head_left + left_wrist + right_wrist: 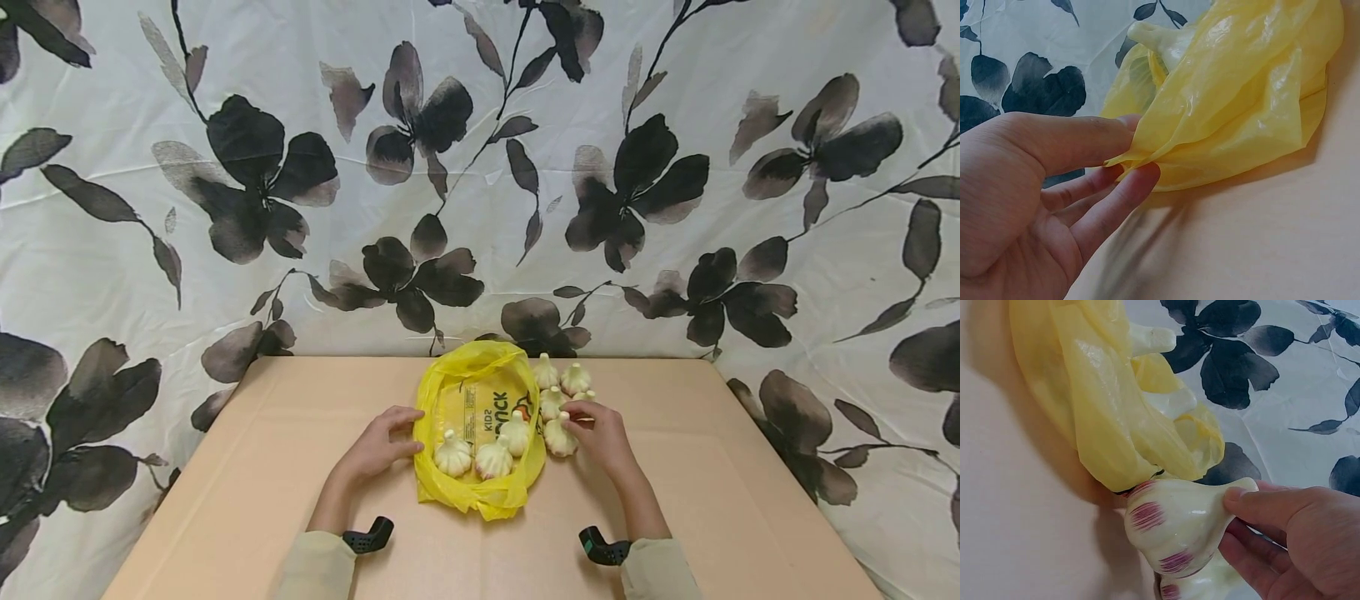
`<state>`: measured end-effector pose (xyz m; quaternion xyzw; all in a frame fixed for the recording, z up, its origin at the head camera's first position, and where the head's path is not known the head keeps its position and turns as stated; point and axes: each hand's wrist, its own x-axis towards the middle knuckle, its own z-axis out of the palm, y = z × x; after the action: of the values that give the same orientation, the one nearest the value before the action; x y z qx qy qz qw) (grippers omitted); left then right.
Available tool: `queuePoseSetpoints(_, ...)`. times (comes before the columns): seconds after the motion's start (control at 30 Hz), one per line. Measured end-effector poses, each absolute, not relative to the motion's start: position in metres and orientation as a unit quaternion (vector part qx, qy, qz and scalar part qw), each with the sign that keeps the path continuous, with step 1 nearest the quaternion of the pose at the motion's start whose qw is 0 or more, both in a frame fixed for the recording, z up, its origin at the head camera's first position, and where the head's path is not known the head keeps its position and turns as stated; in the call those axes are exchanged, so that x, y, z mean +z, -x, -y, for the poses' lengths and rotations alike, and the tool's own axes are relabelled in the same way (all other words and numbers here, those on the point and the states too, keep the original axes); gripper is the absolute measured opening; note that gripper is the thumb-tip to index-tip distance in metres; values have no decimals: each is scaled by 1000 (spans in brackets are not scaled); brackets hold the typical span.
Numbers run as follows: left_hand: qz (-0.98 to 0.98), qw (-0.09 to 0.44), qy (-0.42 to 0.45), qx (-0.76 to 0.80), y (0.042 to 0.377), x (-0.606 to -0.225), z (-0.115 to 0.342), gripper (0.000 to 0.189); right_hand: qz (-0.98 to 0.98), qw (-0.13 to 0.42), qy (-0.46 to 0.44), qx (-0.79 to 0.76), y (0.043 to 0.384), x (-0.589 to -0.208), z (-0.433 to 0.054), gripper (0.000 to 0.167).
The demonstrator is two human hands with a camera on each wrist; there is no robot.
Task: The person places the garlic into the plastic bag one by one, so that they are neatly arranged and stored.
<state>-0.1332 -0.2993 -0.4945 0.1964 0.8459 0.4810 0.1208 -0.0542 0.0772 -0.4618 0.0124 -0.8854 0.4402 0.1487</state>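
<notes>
A yellow plastic bag (480, 500) lies with its mouth spread wide, and three garlic bulbs (453, 455) sit inside it. My left hand (382, 446) pinches the bag's left edge between thumb and fingers; the left wrist view shows the yellow film (1222, 125) between them. With the thumb and fingers of my right hand (600, 429) I hold a white garlic bulb (1179, 519) with purple streaks by its neck. That bulb is right beside the bag's right side. Below it in the right wrist view, another bulb (1200, 584) shows partly.
Several more garlic bulbs (576, 379) stand to the right of the bag, near the back edge of the peach-coloured table (337, 392). Behind the table hangs a white cloth (540, 242) with dark flowers. Each wrist wears a black camera mount (369, 536).
</notes>
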Motion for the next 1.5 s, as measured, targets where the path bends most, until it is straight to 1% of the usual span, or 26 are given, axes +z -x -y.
queuePoseSetpoints(0.43,-843,118,-204,483,133,-495,300,53,885,172,-35,432,53,-450,-74,24)
queuePoseSetpoints(0.7,-842,110,-213,483,132,-494,302,54,884,162,-42,436,54,-443,-72,25)
queuePoseSetpoints(1.0,-839,109,-218,487,133,-493,301,54,879,170,-50,442,54,-436,-70,27)
queuePoseSetpoints(1.5,-844,110,-206,482,138,-492,293,53,881,158,-63,442,78,-432,-76,26)
